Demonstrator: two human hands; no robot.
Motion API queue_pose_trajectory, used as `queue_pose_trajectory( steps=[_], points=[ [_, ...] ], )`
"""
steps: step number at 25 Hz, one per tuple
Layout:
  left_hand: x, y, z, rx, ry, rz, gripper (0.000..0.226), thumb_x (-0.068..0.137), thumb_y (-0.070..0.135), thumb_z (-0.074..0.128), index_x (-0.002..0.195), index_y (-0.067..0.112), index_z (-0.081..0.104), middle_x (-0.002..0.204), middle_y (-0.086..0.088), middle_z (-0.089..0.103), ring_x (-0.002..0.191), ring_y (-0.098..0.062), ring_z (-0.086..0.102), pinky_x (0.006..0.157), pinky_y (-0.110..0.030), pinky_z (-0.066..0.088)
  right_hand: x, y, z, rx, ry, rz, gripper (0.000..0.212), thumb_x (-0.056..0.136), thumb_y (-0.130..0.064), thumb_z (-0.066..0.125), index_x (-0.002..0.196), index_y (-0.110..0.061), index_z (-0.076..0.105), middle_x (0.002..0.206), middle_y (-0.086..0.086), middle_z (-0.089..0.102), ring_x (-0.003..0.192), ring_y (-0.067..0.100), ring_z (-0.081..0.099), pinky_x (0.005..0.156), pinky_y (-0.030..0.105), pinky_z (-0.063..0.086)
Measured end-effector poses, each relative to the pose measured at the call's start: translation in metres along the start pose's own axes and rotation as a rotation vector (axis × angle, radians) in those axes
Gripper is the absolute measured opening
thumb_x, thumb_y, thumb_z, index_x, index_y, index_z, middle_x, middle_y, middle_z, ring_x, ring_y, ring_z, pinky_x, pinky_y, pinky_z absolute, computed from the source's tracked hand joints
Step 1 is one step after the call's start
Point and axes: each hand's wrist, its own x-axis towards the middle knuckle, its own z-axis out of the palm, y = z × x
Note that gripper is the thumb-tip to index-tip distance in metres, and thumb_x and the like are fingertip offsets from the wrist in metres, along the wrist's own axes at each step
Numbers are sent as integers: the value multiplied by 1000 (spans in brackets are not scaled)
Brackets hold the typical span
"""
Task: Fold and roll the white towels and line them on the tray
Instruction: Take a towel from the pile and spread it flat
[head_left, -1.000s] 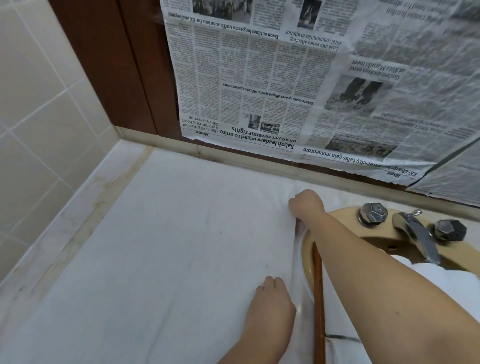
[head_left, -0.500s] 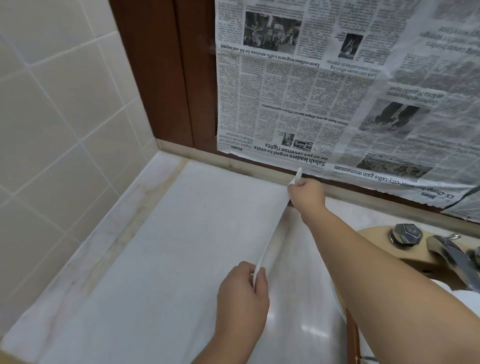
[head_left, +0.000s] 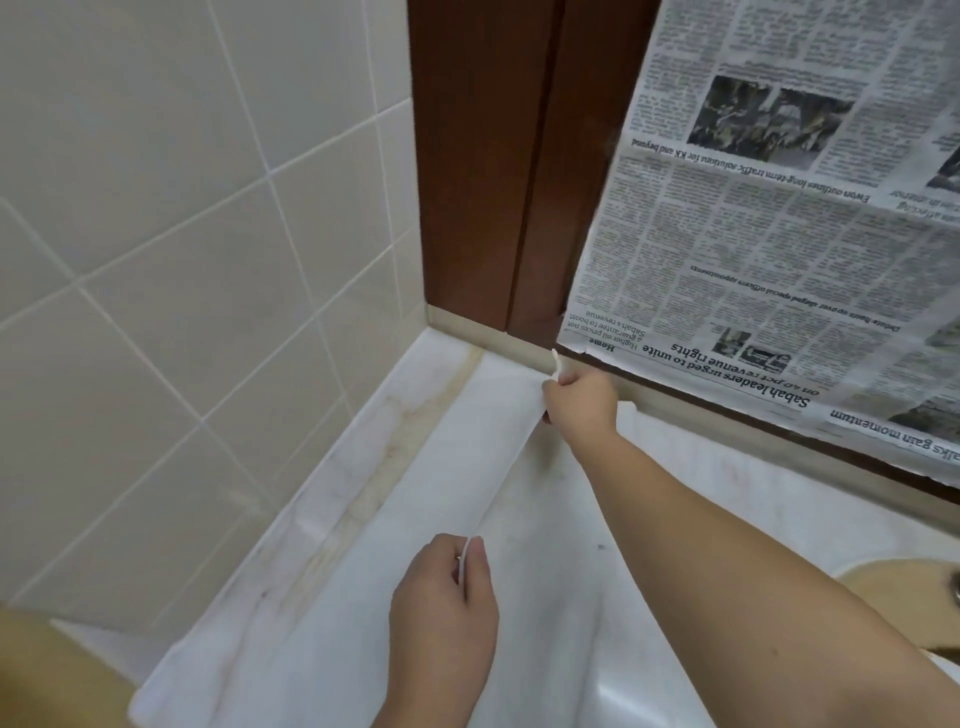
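Observation:
A white towel (head_left: 415, 499) lies spread over the marble counter (head_left: 701, 499), with its right edge lifted and carried over toward the left. My right hand (head_left: 582, 402) pinches the far corner of that edge near the back wall. The near corner is pinched by my left hand (head_left: 447, 618), thumb against fingers. The lifted edge stretches in a line between the two hands. No tray is in view.
A tiled wall (head_left: 182, 260) bounds the counter on the left. Behind stands a brown wood panel (head_left: 493, 182) with a newspaper (head_left: 779, 234) hung over it. The beige sink rim (head_left: 893, 587) shows at the right edge.
Both hands have picked up the towel's right edge and carried it leftward over the towel. The view has swung left, so the sink and taps have almost gone out of view.

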Motion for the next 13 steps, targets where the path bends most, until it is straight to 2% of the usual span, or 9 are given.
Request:
queue_pose_trajectory(
  steps=[4, 6, 10, 13],
  points=[
    [36, -23, -18, 33, 37, -59, 27, 103, 40, 51, 79, 29, 58, 75, 3, 63, 73, -7, 59, 65, -21, 45, 11, -6, 58, -85, -34, -28, 3, 88, -17, 61, 90, -18, 63, 87, 4, 72, 85, 27, 70, 76, 35, 58],
    [51, -41, -19, 95, 11, -95, 23, 104, 42, 50, 85, 30, 57, 82, 6, 64, 75, -4, 60, 66, -22, 45, 14, -1, 79, -164, -94, -15, 12, 92, -20, 60, 102, -16, 65, 99, 1, 68, 95, 25, 66, 77, 30, 51],
    [61, -69, -17, 262, -112, -163, 18, 102, 50, 50, 99, 33, 53, 90, 12, 62, 78, -2, 59, 60, -21, 41, 10, 27, 90, -367, -162, -80, 25, 95, -30, 61, 116, -17, 63, 120, 6, 53, 105, 28, 61, 91, 35, 51],
    [53, -69, -7, 305, -150, -143, 23, 99, 55, 52, 101, 32, 52, 92, 9, 62, 84, -9, 62, 71, -30, 50, 5, 51, 72, -435, -134, -143, 27, 95, -30, 63, 120, -18, 61, 121, 7, 49, 104, 31, 60, 96, 39, 51]
  ],
)
